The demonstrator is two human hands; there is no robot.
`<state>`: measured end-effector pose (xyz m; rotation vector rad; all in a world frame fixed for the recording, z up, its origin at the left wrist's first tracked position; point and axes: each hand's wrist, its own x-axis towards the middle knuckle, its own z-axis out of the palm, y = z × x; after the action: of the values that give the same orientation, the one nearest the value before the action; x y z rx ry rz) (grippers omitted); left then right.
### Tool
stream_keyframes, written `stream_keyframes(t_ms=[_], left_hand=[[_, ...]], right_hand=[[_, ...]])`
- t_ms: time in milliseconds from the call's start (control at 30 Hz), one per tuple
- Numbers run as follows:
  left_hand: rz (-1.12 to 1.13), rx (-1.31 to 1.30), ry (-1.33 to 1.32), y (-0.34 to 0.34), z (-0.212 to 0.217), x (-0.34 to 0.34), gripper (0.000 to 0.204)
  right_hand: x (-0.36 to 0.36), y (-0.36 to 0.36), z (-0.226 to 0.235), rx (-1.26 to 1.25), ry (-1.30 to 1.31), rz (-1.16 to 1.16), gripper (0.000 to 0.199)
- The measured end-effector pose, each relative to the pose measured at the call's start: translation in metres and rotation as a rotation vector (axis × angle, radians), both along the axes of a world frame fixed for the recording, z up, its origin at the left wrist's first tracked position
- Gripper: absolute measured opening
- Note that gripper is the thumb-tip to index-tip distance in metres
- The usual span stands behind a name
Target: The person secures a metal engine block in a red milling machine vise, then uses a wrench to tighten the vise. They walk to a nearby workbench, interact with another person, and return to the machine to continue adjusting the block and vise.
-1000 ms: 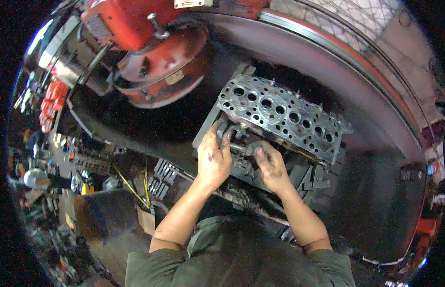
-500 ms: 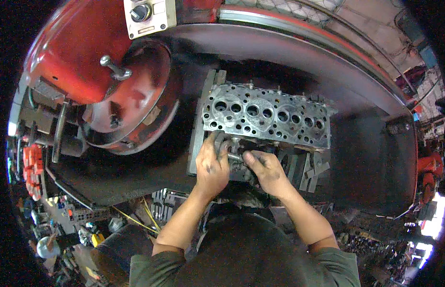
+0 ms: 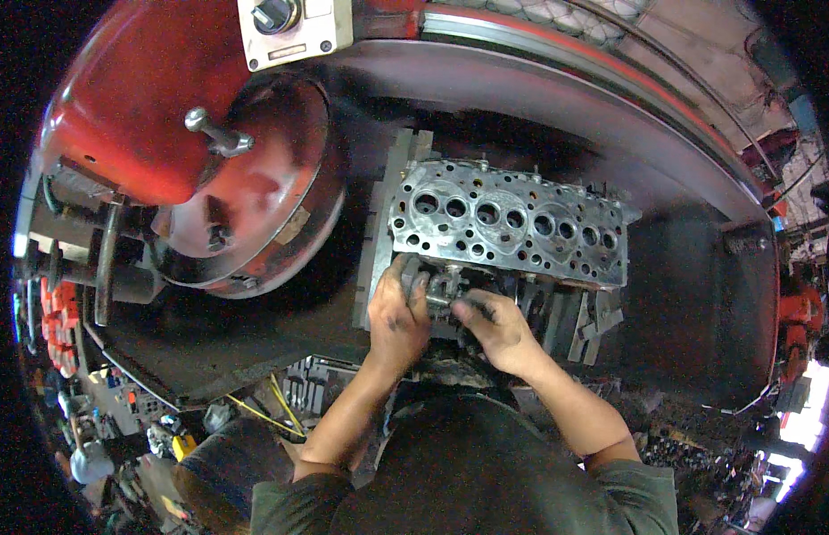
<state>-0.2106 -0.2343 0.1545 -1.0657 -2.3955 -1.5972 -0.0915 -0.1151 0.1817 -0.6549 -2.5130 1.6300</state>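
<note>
A grey metal cylinder head (image 3: pixel 521 260) with rows of round holes lies flat-face up on metal bars in front of me. At its near edge, toward the left end, is a small metal clamp-like fitting (image 3: pixel 445 285). My left hand (image 3: pixel 398 312) is closed around a dark part at the fitting's left side, its fingertips just under the cylinder head's edge. At the fitting's lower right, my right hand (image 3: pixel 499 332) has its fingers curled in and the thumb toward the fitting. What those right fingers grip is hidden.
A red machine housing (image 3: pixel 129 116) with a round red guard (image 3: pixel 280 178) and a ball-ended lever (image 3: pixel 214 134) stands at left. A switch box (image 3: pixel 298 40) hangs above it. Loose metal bars (image 3: pixel 593 325) lie right of my hands. The dark tray wall (image 3: pixel 557 89) curves behind.
The whole scene sits slightly farther right and lower in view. My right fingers have shifted and curled at the fitting, uncovering more of it. The left hand keeps its hold.
</note>
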Motion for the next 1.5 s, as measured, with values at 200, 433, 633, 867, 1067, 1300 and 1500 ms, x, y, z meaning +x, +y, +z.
stream_keyframes(t_ms=[200,433,633,867,1067,1300,1500], left_hand=[[-0.041,-0.075,-0.277,-0.009,-0.001,-0.007,0.031],[0.054,-0.027,-0.111,0.004,0.001,-0.009,0.029],[-0.057,-0.067,-0.302,0.012,0.013,-0.014,0.028],[-0.004,-0.028,-0.025,0.019,0.007,-0.013,0.029],[0.016,-0.088,-0.164,0.023,0.006,-0.016,0.028],[0.026,-0.025,-0.134,0.017,0.000,-0.005,0.026],[0.067,-0.139,-0.436,-0.003,-0.015,0.010,0.021]], right_hand=[[-0.008,-0.005,-0.009,0.440,0.393,0.111,0.040],[-0.019,0.008,0.018,-0.084,-0.128,0.037,0.033],[-0.014,0.010,0.003,0.522,0.426,0.093,0.033],[-0.012,0.022,0.012,0.002,0.126,-0.050,0.026],[-0.018,0.020,0.005,0.548,0.415,0.052,0.028],[-0.005,0.018,0.000,0.023,0.214,-0.033,0.026],[0.003,0.003,-0.031,0.485,0.297,0.145,0.031]])
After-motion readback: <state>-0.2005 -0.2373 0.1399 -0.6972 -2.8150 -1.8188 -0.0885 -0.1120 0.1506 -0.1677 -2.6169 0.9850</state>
